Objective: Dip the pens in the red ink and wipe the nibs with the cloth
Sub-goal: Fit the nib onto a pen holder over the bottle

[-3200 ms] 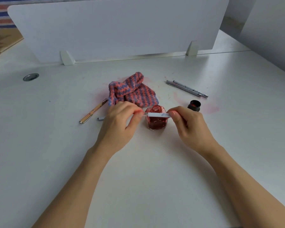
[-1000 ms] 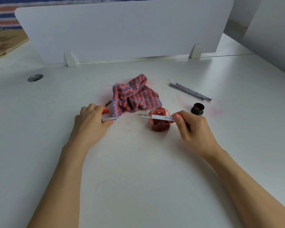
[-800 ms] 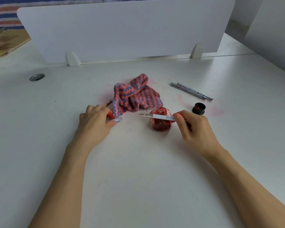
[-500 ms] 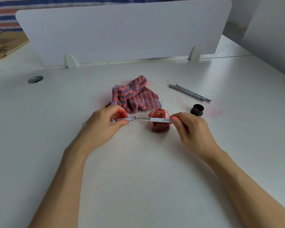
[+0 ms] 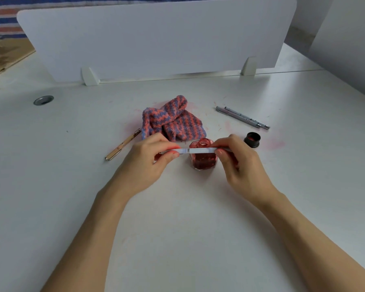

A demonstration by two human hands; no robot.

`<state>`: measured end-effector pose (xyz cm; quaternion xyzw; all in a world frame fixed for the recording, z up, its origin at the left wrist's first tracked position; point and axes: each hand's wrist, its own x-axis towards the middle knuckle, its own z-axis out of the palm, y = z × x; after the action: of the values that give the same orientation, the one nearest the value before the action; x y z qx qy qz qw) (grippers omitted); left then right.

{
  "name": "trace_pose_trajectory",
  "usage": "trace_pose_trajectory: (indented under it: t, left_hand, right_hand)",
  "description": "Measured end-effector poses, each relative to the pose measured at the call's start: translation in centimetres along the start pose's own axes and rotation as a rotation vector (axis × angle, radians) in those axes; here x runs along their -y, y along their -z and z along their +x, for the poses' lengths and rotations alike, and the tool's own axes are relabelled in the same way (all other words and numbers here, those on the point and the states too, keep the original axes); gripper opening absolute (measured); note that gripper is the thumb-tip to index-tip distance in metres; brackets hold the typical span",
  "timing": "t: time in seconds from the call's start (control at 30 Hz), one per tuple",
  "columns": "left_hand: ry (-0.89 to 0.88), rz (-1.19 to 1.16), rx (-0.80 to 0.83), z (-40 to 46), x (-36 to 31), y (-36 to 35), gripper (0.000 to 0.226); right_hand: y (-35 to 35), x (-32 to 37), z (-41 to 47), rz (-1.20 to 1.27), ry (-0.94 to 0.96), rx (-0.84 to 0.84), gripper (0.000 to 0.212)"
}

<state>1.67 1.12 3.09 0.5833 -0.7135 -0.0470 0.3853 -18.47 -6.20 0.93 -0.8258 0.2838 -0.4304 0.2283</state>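
Note:
I hold a white pen (image 5: 200, 150) level, just above and in front of the open glass bottle of red ink (image 5: 203, 162). My left hand (image 5: 148, 163) pinches the pen's cap end, and the cap sits against the barrel with the nib hidden. The other end of the barrel is pinched by my right hand (image 5: 240, 165). A striped pink and blue cloth (image 5: 173, 121) lies bunched just behind the bottle.
A gold pen (image 5: 122, 144) lies left of the cloth. Two grey pens (image 5: 242, 118) lie side by side at the back right, with the bottle's black lid (image 5: 252, 139) near them. A white divider panel (image 5: 156, 39) stands across the back. A metal grommet (image 5: 43, 100) is at far left.
My left hand picked the cap up from beside the cloth, carried it right to the bare nib and slid it onto the pen. My right hand stayed put with the barrel.

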Motion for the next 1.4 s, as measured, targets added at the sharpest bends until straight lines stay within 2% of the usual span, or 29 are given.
trace_pose_trajectory:
  t: [0.1,0.2,0.37,0.43,0.53,0.63,0.77,0.83,0.9,1.0,1.23,1.33,1.4]
  left_hand:
    - [-0.041,-0.006,-0.038,0.2,0.1,-0.7,0.026]
    - [-0.048,-0.035,-0.075,0.4,0.2,-1.0,0.033]
    - [0.008,-0.015,-0.106,0.4,0.5,-1.7,0.03]
    - [0.019,0.039,-0.172,0.6,0.5,-1.8,0.031]
    - [0.077,0.106,-0.356,0.7,1.1,-1.3,0.03]
    - [0.296,0.264,-0.536,0.6,2.7,-0.2,0.031]
    - [0.695,0.443,-0.564,-0.2,5.3,0.8,0.022]
    - [0.797,0.479,-0.555,-0.7,6.1,1.1,0.021]
    - [0.862,0.506,-0.531,-1.0,6.8,1.1,0.021]
    - [0.931,0.516,-0.481,-1.0,7.5,1.1,0.021]
    - [1.005,0.508,-0.384,-0.7,8.0,1.1,0.021]
    - [0.993,0.501,-0.383,-0.7,7.9,1.0,0.024]
    - [0.97,0.488,-0.405,-0.6,7.9,1.0,0.026]
  right_hand:
    - [-0.1,0.1,0.1,0.043,-0.029,-0.042,0.014]
    - [-0.3,0.0,0.2,0.049,-0.037,-0.041,0.013]
    - [-0.6,-0.4,0.4,0.054,-0.039,-0.073,0.025]
    - [-0.4,-0.5,0.9,0.091,-0.045,-0.176,0.027]
    - [0.5,-1.8,2.0,0.093,-0.114,-0.393,0.028]
    - [2.2,-5.2,3.0,-0.038,-0.273,-0.532,0.03]
    - [4.0,-9.3,4.3,-0.236,-0.594,-0.464,0.027]
    - [4.2,-10.0,4.9,-0.346,-0.711,-0.338,0.028]
    - [4.1,-10.2,5.1,-0.453,-0.747,-0.224,0.03]
    - [4.1,-10.3,5.1,-0.536,-0.747,-0.155,0.029]
    - [4.3,-10.6,5.1,-0.55,-0.746,-0.129,0.024]
    - [4.4,-10.8,5.1,-0.51,-0.762,-0.177,0.022]
    - [4.5,-10.9,5.1,-0.439,-0.749,-0.275,0.022]
